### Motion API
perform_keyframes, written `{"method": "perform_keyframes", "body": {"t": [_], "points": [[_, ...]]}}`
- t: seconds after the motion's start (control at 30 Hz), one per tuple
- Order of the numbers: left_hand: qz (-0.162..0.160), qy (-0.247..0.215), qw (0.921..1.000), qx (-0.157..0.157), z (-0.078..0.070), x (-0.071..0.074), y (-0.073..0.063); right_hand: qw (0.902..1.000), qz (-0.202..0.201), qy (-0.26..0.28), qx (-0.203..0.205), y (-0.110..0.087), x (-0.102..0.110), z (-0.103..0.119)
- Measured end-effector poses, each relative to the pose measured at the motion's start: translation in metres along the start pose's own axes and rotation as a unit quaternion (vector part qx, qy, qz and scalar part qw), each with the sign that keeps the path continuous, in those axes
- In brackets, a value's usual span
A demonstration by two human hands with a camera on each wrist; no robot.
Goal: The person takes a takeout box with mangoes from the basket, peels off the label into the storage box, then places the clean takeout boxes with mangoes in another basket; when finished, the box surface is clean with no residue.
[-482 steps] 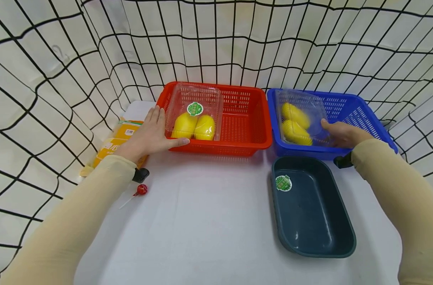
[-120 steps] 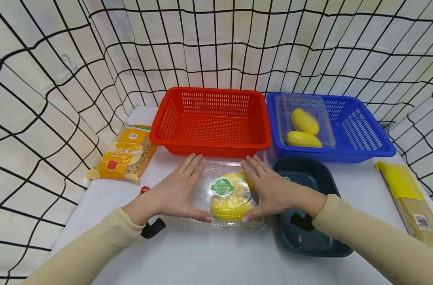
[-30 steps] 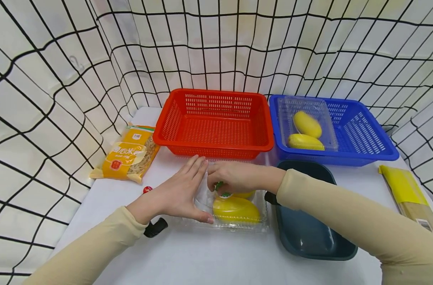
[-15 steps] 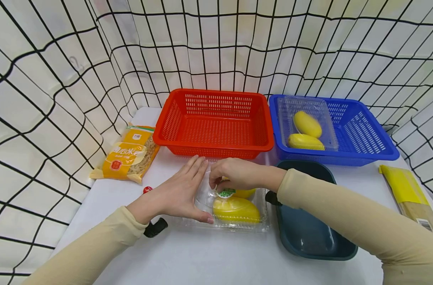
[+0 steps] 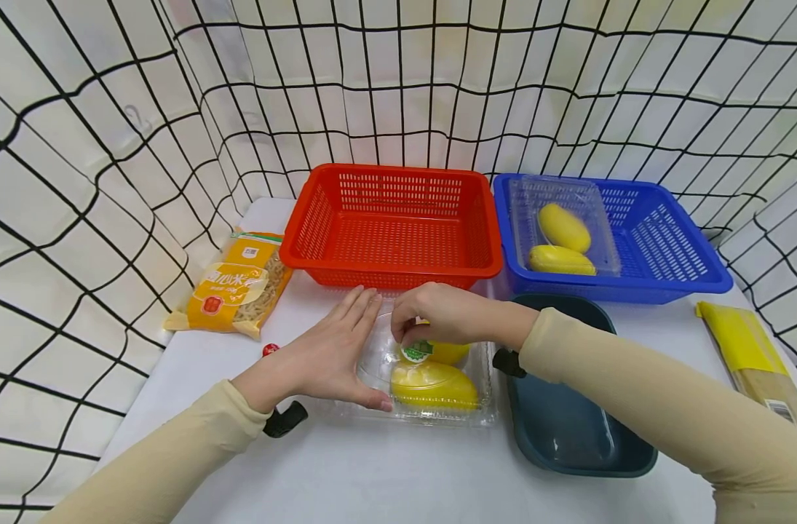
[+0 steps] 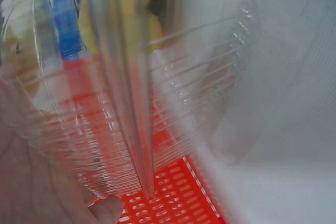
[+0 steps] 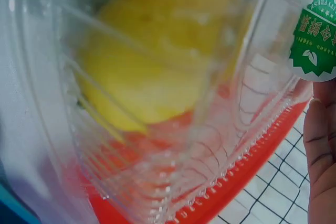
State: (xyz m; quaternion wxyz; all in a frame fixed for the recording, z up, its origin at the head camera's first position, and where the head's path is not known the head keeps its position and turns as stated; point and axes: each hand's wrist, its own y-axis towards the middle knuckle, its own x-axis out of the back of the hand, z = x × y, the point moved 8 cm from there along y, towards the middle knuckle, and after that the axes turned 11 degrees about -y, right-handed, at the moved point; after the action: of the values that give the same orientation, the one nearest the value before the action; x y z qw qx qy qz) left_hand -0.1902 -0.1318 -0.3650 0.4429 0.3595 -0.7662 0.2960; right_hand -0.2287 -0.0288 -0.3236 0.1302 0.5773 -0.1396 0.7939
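Observation:
A clear plastic box (image 5: pixel 378 367) with two yellow mangoes (image 5: pixel 434 386) inside lies on the white table. My left hand (image 5: pixel 316 356) rests along its left side, fingers straight and thumb spread. Over the far part of the lid, my right hand (image 5: pixel 445 314) has its fingers curled. Thumb and fingertips pinch the edge of a round green-and-white sticker (image 5: pixel 416 351). In the right wrist view this sticker (image 7: pixel 317 35) shows right above the fingers (image 7: pixel 321 135). Ribbed clear plastic of the box (image 6: pixel 126 103) fills the left wrist view.
Behind the box stand a red basket (image 5: pixel 391 274) and a blue basket (image 5: pixel 667 247); the blue one holds another mango box (image 5: pixel 601 218). A dark green tub (image 5: pixel 581 415) is close right. An orange bag (image 5: pixel 231 287), a lollipop (image 5: pixel 270 349) and a yellow packet (image 5: pixel 742 335) lie around.
The mango box came from the red basket to the table. My right hand moved from its right side onto the sticker, then shifted slightly right with it. My left hand stays put.

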Motion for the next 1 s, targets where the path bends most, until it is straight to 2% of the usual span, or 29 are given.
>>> {"method": "perform_keyframes", "body": {"t": [0.2, 0.37, 0.47, 0.57, 0.77, 0.93, 1.0], "points": [[0.000, 0.000, 1.0000, 0.003, 0.000, -0.001, 0.000, 0.9991, -0.033, 0.026, -0.008, -0.007, 0.011, -0.003], [-0.001, -0.001, 1.0000, 0.005, -0.001, 0.000, 0.001, 0.9934, -0.059, 0.088, -0.043, -0.020, 0.020, -0.013], [-0.003, 0.000, 1.0000, 0.003, -0.002, 0.000, 0.001, 0.9820, -0.075, 0.147, -0.093, -0.035, 0.022, -0.029], [-0.005, 0.003, 1.0000, 0.001, -0.002, 0.000, 0.001, 0.9650, -0.086, 0.199, -0.147, -0.055, 0.023, -0.047], [-0.006, 0.004, 1.0000, 0.000, -0.002, 0.000, 0.001, 0.9373, -0.096, 0.248, -0.225, -0.105, 0.021, -0.082], [-0.005, 0.006, 1.0000, -0.001, -0.001, -0.001, 0.001, 0.9186, -0.069, 0.271, -0.279, -0.145, 0.010, -0.105], [-0.005, 0.007, 1.0000, -0.001, 0.000, -0.001, 0.001, 0.9156, -0.050, 0.274, -0.290, -0.158, 0.004, -0.111]]}}
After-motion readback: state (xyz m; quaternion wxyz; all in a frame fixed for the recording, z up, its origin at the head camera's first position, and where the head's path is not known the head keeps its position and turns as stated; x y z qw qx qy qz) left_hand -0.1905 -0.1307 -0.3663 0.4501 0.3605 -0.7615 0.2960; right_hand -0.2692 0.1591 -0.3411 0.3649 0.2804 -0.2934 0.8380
